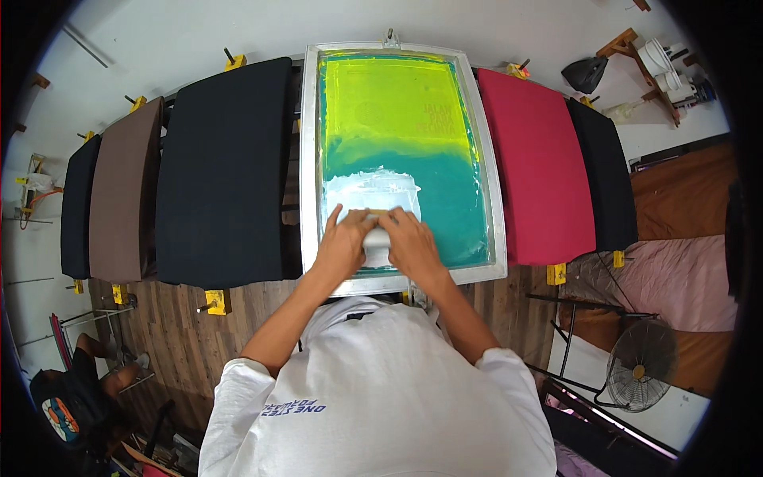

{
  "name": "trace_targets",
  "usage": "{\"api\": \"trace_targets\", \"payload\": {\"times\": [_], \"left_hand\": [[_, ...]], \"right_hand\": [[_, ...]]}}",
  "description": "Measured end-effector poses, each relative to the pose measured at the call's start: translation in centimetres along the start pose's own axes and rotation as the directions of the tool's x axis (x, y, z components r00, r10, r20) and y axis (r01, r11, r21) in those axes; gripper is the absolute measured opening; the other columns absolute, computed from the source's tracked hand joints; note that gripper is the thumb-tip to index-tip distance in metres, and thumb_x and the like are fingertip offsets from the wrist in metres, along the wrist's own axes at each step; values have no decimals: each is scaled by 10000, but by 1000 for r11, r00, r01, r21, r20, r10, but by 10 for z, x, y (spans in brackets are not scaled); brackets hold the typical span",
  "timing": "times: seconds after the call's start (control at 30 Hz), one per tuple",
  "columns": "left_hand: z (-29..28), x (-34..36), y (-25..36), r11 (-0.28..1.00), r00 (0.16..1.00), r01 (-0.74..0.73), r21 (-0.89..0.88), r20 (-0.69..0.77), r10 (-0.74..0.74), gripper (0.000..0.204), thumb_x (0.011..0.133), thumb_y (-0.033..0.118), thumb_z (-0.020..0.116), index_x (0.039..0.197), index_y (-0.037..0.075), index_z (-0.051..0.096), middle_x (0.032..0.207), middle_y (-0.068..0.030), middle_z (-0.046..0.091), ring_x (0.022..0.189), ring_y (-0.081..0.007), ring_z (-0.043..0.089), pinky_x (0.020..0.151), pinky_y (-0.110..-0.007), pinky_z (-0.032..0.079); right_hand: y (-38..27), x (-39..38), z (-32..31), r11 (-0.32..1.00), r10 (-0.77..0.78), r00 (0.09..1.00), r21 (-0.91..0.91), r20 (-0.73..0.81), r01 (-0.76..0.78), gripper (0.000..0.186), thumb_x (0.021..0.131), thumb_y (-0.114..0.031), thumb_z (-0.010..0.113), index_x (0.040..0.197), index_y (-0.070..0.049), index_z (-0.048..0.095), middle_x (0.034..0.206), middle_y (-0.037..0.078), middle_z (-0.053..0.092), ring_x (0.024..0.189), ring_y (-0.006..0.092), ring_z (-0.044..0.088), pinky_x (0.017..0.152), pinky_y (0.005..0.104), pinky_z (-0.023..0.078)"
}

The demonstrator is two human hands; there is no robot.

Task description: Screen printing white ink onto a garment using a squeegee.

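A screen-printing screen (400, 108) in a silver frame lies in the middle, yellow-green on its far part and teal nearer, with a patch of white ink (354, 189) at the lower left. My left hand (345, 240) and my right hand (405, 242) grip a squeegee (377, 215) with a pale handle over the white ink. Their fingers are wrapped on its top edge, close together. The squeegee's blade is mostly hidden behind my hands.
Fabric-covered boards flank the screen: black (222, 171) and brown (121, 191) left, red (539, 171) and black (606, 187) right, on yellow clamps. A fan (640, 370) stands lower right, a co-worker (79, 385) is lower left, and wall shelving (652, 71) is upper right.
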State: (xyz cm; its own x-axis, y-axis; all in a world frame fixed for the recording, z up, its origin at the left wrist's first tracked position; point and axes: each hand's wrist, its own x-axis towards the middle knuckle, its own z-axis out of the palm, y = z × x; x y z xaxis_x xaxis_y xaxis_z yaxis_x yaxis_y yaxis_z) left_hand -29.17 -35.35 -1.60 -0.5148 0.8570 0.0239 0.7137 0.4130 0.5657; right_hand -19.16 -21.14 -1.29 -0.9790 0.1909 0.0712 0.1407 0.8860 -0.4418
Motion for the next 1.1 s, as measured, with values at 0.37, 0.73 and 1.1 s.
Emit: {"api": "trace_targets", "payload": {"times": [0.37, 0.73, 1.1], "left_hand": [[22, -59, 15, 1000, 991, 10, -25, 133, -7, 622, 681, -86, 634, 1295, 1, 583, 1284, -229, 578, 1239, -348, 538, 1130, -502, 326], [27, -8, -17, 999, 998, 14, -32, -62, -16, 533, 671, -87, 635, 1200, -22, 623, 1182, -218, 626, 1162, -366, 576, 1069, -518, 384], [7, -9, 6, 1000, 995, -6, -11, 104, 7, 505, 685, -45, 645, 1181, 53, 668, 1166, -216, 661, 1169, -314, 596, 1116, -519, 335]], "right_hand": [[-15, -49, 9, 998, 56, 988, 11, 143, -58, 435, 710, 80, 620, 1115, -78, 600, 1092, 120, 572, 1061, 321, 575, 800, 451, 487], [6, 5, 7, 999, -32, 997, -29, 72, 34, 447, 683, 46, 663, 1109, -71, 596, 1048, 113, 578, 988, 319, 588, 732, 450, 515], [-8, -18, -8, 991, 132, 988, 28, 85, -134, 380, 684, 67, 632, 1040, -57, 586, 1024, 137, 583, 985, 347, 589, 795, 462, 496]]}}
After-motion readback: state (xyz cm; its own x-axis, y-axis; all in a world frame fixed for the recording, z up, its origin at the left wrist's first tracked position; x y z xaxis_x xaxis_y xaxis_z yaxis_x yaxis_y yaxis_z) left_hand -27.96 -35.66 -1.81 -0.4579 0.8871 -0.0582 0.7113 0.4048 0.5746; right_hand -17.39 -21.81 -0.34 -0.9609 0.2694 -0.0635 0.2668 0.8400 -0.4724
